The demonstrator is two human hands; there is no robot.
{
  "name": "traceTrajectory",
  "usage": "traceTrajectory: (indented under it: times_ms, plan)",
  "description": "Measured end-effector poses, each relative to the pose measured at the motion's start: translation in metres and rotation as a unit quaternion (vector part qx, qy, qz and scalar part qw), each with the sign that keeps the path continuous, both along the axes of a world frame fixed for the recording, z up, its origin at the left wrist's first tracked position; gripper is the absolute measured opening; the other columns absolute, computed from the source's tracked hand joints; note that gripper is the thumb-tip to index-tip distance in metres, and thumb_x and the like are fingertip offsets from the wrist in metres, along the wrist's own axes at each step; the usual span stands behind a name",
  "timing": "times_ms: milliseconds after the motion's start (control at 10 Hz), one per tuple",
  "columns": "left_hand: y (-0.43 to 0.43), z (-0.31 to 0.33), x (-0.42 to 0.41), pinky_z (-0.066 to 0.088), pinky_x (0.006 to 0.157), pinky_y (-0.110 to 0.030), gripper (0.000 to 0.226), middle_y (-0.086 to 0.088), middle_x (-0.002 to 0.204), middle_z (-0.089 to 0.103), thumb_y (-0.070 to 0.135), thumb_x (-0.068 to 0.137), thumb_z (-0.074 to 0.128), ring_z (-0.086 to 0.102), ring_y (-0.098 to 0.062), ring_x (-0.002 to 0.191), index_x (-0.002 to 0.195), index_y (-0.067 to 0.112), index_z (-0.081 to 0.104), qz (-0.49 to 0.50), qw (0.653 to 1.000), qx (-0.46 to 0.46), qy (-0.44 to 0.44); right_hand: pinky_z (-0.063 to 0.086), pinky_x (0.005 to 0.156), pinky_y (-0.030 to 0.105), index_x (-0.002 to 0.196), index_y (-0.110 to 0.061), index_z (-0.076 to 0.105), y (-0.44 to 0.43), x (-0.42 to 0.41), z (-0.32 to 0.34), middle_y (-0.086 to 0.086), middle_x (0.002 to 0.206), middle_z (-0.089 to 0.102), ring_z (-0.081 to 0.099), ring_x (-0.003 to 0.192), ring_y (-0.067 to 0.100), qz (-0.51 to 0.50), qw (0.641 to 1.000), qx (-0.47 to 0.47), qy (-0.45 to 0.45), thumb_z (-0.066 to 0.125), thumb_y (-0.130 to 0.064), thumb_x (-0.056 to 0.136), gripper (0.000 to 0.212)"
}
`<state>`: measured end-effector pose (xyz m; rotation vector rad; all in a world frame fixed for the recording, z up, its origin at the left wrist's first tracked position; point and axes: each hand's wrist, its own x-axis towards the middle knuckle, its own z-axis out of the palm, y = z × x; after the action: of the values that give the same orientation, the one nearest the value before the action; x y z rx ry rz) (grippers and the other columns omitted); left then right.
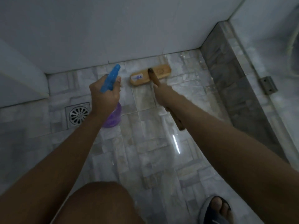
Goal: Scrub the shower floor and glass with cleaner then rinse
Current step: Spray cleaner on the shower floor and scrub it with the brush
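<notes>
Landmark: drain [79, 114], a round slotted metal grate in a square frame, set in the floor [145, 151].

- Floor: pale marbled tiles, grey-white with beige patches. A wet sheen and a bright streak of reflected light lie well right of the drain.
- Bottle [111, 78]: blue trigger head, clear purple body. Held above the floor just right of the drain, nozzle pointing away from it toward the wall [113, 29].
- Left grip [103, 92]: fingers curled round the bottle neck, one fingertip beside the trigger head.
- Brush [150, 75]: flat wooden head with a small pale label and a round stamp. It sits on the floor beyond and right of the drain, close to the foot of the wall. Its brown handle slants back from there.
- Right grip [161, 94]: wrapped round the handle just behind the head. The handle end shows past the forearm.
- Kerb [234, 86]: grey stone, far right of the drain. Glass [275, 62] stands beyond it, carrying a metal hinge [267, 85].
- Sandal [216, 210]: dark strap, on a foot, well to the near right of the drain.
</notes>
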<state>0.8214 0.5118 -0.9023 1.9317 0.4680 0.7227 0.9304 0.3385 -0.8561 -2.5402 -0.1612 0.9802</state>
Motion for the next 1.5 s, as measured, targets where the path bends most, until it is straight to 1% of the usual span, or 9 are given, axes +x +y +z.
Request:
traceTrajectory:
  times_ms: [100,300,400,500,700,800,1000,1400,1500]
  plan:
    - [-0.005,0.001,0.004,0.052,0.053,-0.046,0.030,-0.017,0.069,0.062,0.028,0.099,0.063,0.061,-0.031,0.058,0.084,0.002,0.065,-0.010,1.000,0.021,0.009,0.044,0.081,0.039,0.130,-0.001,0.048,-0.060,-0.048,-0.016,0.022,0.125,0.057,0.058,0.111,0.038,0.004,0.999,-0.043,0.010,0.031,-0.040,0.107,0.048]
    - [-0.030,0.010,0.004,0.049,0.067,-0.021,0.022,0.002,0.077,0.063,0.033,0.088,0.078,0.056,0.000,0.066,0.093,0.017,0.065,-0.019,0.999,-0.016,0.035,0.053,0.043,0.038,0.126,-0.009,0.049,-0.130,-0.046,-0.013,0.016,0.109,0.057,0.063,0.082,0.035,-0.114,0.990,-0.083,0.027,0.033,-0.055,0.102,0.053]
    - [-0.050,0.009,0.016,0.047,0.065,-0.025,0.038,-0.005,0.072,0.065,0.041,0.080,0.084,0.056,-0.012,0.064,0.081,0.008,0.066,-0.072,0.992,0.001,0.102,0.047,0.040,0.031,0.128,-0.010,0.049,-0.161,-0.036,-0.003,0.014,0.099,0.058,0.061,0.067,0.031,-0.170,0.982,-0.082,0.032,0.033,-0.053,0.103,0.052]
    - [-0.081,0.005,0.036,0.041,0.056,-0.030,0.046,0.001,0.055,0.054,0.050,0.081,0.080,0.047,-0.011,0.051,0.064,0.012,0.060,-0.124,0.978,0.057,0.156,0.046,0.040,0.031,0.128,-0.008,0.050,-0.189,-0.034,0.000,0.014,0.090,0.058,0.059,0.059,0.030,-0.189,0.977,-0.086,0.041,0.032,-0.051,0.104,0.052]
    - [-0.144,0.010,0.070,0.027,0.046,-0.028,0.063,0.001,0.047,0.036,0.046,0.085,0.077,0.033,-0.011,0.043,0.049,0.006,0.045,-0.162,0.978,-0.009,0.128,0.049,0.045,0.034,0.128,-0.006,0.053,-0.198,-0.021,-0.005,0.014,0.088,0.056,0.056,0.056,0.027,-0.205,0.975,-0.074,0.041,0.034,-0.050,0.105,0.053]
    - [-0.157,0.010,0.077,0.028,0.048,-0.031,0.060,-0.001,0.047,0.035,0.043,0.088,0.076,0.032,-0.014,0.045,0.049,0.012,0.042,-0.191,0.974,0.026,0.120,0.054,0.056,0.038,0.128,-0.005,0.054,-0.196,-0.017,-0.006,0.015,0.094,0.058,0.055,0.058,0.026,-0.208,0.975,-0.068,0.044,0.034,-0.051,0.104,0.055]
    - [-0.160,0.006,0.088,0.041,0.051,-0.042,0.054,-0.018,0.056,0.051,0.043,0.091,0.073,0.043,-0.018,0.051,0.060,0.002,0.056,-0.184,0.977,0.033,0.102,0.052,0.043,0.034,0.127,-0.008,0.052,-0.199,-0.019,-0.010,0.015,0.091,0.059,0.060,0.059,0.030,-0.228,0.971,-0.065,0.043,0.035,-0.052,0.104,0.052]
    - [-0.155,0.005,0.088,0.029,0.050,-0.022,0.053,0.001,0.056,0.040,0.045,0.096,0.063,0.033,-0.009,0.048,0.062,0.008,0.048,-0.151,0.985,0.072,0.046,0.061,0.054,0.045,0.130,-0.008,0.048,-0.190,-0.019,-0.012,0.018,0.105,0.062,0.067,0.068,0.035,-0.230,0.970,-0.069,0.034,0.033,-0.051,0.104,0.052]
    - [-0.156,0.004,0.086,0.032,0.046,-0.031,0.053,-0.001,0.054,0.040,0.045,0.096,0.061,0.036,-0.015,0.047,0.061,0.007,0.049,-0.154,0.983,0.085,0.046,0.062,0.065,0.046,0.130,-0.008,0.050,-0.189,-0.017,-0.012,0.017,0.104,0.063,0.063,0.067,0.031,-0.228,0.970,-0.071,0.035,0.033,-0.051,0.104,0.053]
